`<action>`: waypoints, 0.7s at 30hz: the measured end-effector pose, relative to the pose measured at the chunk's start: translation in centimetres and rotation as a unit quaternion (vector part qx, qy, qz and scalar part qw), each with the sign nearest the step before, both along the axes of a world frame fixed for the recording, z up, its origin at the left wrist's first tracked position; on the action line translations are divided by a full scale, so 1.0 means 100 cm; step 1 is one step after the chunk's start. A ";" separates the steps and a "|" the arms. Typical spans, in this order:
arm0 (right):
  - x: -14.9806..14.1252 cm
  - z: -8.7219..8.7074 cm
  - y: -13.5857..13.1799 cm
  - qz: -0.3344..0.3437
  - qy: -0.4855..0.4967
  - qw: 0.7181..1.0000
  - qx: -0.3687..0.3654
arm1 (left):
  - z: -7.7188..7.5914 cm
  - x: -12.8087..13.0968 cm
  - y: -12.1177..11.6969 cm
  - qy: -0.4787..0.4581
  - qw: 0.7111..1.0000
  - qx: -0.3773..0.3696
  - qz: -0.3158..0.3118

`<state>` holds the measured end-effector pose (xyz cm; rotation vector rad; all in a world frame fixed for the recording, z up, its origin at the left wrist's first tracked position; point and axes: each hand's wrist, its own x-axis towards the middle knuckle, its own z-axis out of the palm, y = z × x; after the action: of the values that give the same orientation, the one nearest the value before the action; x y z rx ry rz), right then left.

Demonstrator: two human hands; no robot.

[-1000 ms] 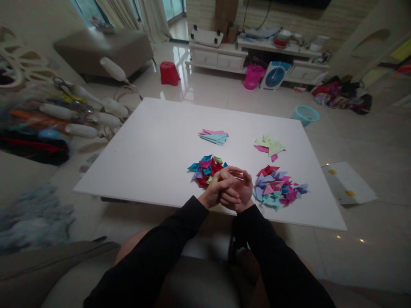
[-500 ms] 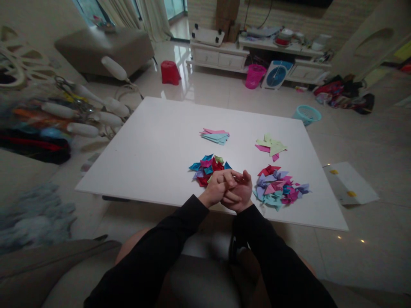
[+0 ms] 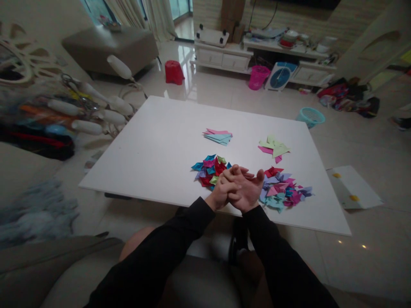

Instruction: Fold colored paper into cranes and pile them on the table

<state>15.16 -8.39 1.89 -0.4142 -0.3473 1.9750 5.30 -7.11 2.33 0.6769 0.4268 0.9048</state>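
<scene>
Above the near edge of the white table [image 3: 160,154], my two hands touch each other. My left hand [image 3: 224,188] is closed round the side and fingers of my right hand [image 3: 249,190]. My right hand is turned palm up with its thumb stretched out, and no paper shows in it. Just behind my left hand lies a heap of small folded paper pieces [image 3: 205,171] in blue, red, pink and green, partly hidden by the hand. Right of my right hand spreads a pile of origami cranes [image 3: 282,190] in purple, pink and teal.
Farther back on the table are a stack of narrow folded pink and teal papers [image 3: 218,137] and some green and pink folded papers [image 3: 275,147]. Past the table stand a teal basket [image 3: 310,116], a pink bin [image 3: 258,78] and a red stool [image 3: 174,72]. A lamp [image 3: 112,115] is at left.
My right hand has opened out, its palm showing more and its thumb farther out. My left hand still grips it. The whole view has shifted slightly.
</scene>
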 end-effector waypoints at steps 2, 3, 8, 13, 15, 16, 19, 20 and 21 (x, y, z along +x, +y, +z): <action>0.003 -0.007 0.001 -0.017 0.052 0.998 0.019 | -0.001 -0.001 0.002 0.015 1.000 0.002 0.014; 0.004 -0.010 0.002 -0.027 0.082 0.996 0.030 | -0.001 -0.002 0.003 0.020 1.000 0.012 0.021; 0.003 -0.014 0.003 -0.029 0.082 0.996 0.029 | 0.003 -0.007 0.006 0.072 0.992 0.096 0.035; -0.003 0.001 0.000 -0.039 0.098 0.994 0.022 | 0.003 -0.008 0.006 0.077 0.991 0.104 0.041; -0.006 0.010 -0.001 -0.039 0.119 0.992 0.024 | 0.003 -0.005 0.003 0.026 0.996 0.077 0.026; -0.007 0.013 -0.001 -0.040 0.122 0.992 0.019 | 0.003 -0.003 0.001 -0.002 0.998 0.060 0.019; -0.008 0.019 -0.001 -0.054 0.104 0.993 -0.009 | 0.002 0.003 -0.004 -0.050 0.998 0.009 0.027; -0.007 0.019 -0.001 -0.058 0.097 0.993 -0.016 | 0.003 0.004 -0.004 -0.051 0.998 -0.003 0.036; -0.006 0.018 -0.001 -0.059 0.093 0.994 -0.019 | 0.003 0.004 -0.004 -0.047 0.998 -0.011 0.041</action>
<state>14.56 -8.46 3.69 -0.2647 -0.1635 1.8897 5.70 -7.51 2.59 0.5982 0.3829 1.0048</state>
